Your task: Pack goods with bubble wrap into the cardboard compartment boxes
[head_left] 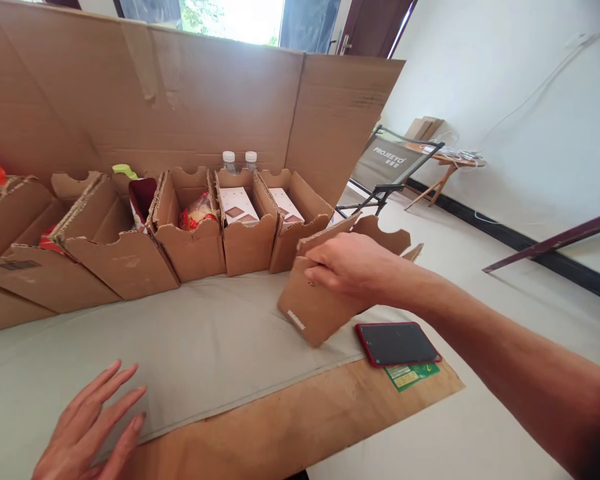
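Note:
My right hand (343, 267) is closed on the edge of a cardboard box (307, 303), which stands slightly tilted at the right end of the table; its inside is mostly hidden by my hand and arm. My left hand (93, 427) hovers over the grey-green cloth (200, 347), fingers spread, holding nothing. Along the back runs a row of similar cardboard bins. One bin (197, 257) has a red-and-clear food packet (199, 212) in it. Two bins farther right hold white boxes (239, 205) with a brown pattern.
A phone (399, 343) in a red case lies near the table's right corner, over a green label (413, 375). Behind the bins rises a tall cardboard panel (220, 100), with two clear bottles (251, 161) before it. A folding chair (387, 167) stands beyond the right end.

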`<state>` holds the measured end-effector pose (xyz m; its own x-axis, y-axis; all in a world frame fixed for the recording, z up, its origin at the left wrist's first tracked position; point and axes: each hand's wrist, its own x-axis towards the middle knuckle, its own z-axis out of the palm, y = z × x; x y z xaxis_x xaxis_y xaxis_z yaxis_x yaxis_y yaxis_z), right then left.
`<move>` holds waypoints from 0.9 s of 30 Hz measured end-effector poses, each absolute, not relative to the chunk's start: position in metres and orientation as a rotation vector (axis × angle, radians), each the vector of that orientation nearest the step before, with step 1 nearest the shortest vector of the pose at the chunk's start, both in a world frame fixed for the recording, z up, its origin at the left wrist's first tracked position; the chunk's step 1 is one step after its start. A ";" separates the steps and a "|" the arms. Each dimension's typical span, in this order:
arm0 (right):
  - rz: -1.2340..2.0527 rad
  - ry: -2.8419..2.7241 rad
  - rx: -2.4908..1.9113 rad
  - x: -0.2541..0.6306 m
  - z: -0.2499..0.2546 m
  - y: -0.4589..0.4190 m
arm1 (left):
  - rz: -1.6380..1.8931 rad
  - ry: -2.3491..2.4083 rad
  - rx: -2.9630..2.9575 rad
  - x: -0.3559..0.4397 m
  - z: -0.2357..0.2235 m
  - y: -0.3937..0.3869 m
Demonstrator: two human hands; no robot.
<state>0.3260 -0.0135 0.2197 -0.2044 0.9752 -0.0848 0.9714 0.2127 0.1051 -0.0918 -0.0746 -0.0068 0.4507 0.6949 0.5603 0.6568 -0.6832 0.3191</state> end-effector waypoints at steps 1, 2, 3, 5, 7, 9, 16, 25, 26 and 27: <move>-0.009 2.378 1.896 0.307 0.224 -0.012 | 1.045 1.189 2.632 -0.080 0.000 -0.075; -0.084 2.448 1.904 0.291 0.230 -0.012 | 1.036 1.161 2.627 -0.067 0.007 -0.077; -0.164 2.552 1.918 0.278 0.237 -0.015 | 1.029 1.145 2.606 -0.054 0.014 -0.080; -0.240 2.821 1.987 0.267 0.252 -0.027 | 1.029 1.168 2.500 -0.030 0.027 -0.087; -0.101 3.026 2.189 0.279 0.261 -0.044 | 1.035 1.199 2.375 -0.010 0.036 -0.094; 0.160 3.013 2.578 0.310 0.255 -0.061 | 1.014 1.222 2.285 0.003 0.040 -0.096; -0.966 2.111 3.379 0.394 0.112 -0.109 | 0.844 1.211 2.042 0.029 0.036 -0.088; -1.530 2.300 3.395 0.371 0.048 -0.100 | 0.793 1.154 1.639 0.097 0.037 -0.072; -1.585 2.333 3.359 0.377 0.050 -0.095 | 0.799 1.137 1.634 0.103 0.036 -0.067; -1.637 2.366 3.316 0.383 0.053 -0.092 | 0.813 1.124 1.632 0.107 0.035 -0.062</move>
